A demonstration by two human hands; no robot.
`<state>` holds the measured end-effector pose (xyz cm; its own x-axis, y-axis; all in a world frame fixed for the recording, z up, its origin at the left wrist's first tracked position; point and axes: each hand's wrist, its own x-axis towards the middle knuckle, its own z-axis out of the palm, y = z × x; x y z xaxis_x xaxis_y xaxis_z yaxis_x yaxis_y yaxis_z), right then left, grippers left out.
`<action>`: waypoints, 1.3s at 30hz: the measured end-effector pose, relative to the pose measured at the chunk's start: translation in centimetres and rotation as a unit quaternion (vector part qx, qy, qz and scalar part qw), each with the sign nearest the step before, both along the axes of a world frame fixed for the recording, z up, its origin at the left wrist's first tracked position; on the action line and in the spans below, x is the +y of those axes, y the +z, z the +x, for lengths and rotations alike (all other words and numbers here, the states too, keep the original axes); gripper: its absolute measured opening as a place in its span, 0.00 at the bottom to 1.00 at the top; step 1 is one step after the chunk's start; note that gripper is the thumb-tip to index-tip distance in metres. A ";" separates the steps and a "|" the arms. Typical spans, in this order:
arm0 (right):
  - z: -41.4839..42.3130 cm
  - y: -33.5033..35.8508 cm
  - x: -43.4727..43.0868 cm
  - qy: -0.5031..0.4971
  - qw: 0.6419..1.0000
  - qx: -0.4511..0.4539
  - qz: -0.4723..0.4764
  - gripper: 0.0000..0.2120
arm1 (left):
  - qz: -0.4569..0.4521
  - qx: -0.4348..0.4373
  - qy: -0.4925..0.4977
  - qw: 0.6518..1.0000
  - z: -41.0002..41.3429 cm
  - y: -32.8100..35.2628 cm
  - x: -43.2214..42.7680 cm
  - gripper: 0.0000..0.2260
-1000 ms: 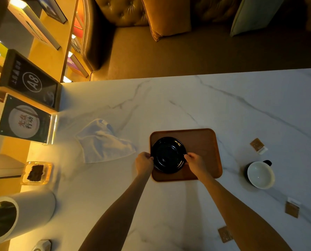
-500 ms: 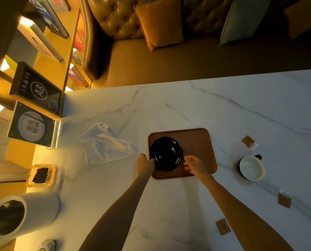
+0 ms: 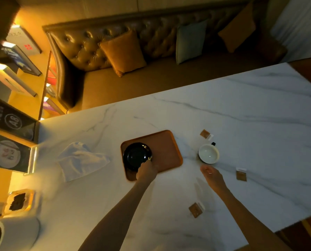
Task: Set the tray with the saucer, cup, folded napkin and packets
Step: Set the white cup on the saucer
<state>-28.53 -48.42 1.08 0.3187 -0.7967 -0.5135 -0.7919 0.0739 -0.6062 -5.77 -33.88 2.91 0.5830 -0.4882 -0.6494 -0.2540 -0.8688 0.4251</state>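
Head view. My left hand (image 3: 146, 171) rests at the near rim of the saucer (image 3: 137, 156), its fingers (image 3: 148, 163) curled against that rim; whether they pinch it or only touch it I cannot tell. The black saucer lies in the left half of the brown tray (image 3: 166, 151), which sits on the marble counter (image 3: 250, 124). My right hand (image 3: 211, 175) hovers above the counter just short of the cup (image 3: 209, 153), fingers loosely spread and holding nothing. The white cup stands upright on the counter, just right of the tray. The napkin (image 3: 82, 160) lies rumpled and unfolded on the counter, left of the tray. Three packets lie apart on the counter: one (image 3: 205, 134) beyond the cup, one (image 3: 241, 175) right of my right hand, one (image 3: 196, 209) between my forearms.
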 end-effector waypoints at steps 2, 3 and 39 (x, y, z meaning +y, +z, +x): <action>-2.0 0.2 -1.3 -0.018 1.000 -0.003 0.000 0.15 | -0.002 0.009 -0.017 1.000 -1.3 1.2 -2.2 0.15; -2.9 0.3 -2.1 -0.023 1.000 -0.005 -0.002 0.15 | -0.005 0.007 -0.038 0.999 -1.9 1.8 -3.3 0.15; -2.4 -6.6 -13.8 -0.195 0.921 -0.183 0.282 0.20 | -0.058 0.266 0.100 0.957 -11.0 -6.8 -22.2 0.20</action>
<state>-30.97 -62.25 -5.53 0.2985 -0.5268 -0.7959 -0.3877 0.6950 -0.6055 -16.77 -56.11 -3.89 0.2738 -0.4875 -0.8291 0.1923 -0.8168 0.5439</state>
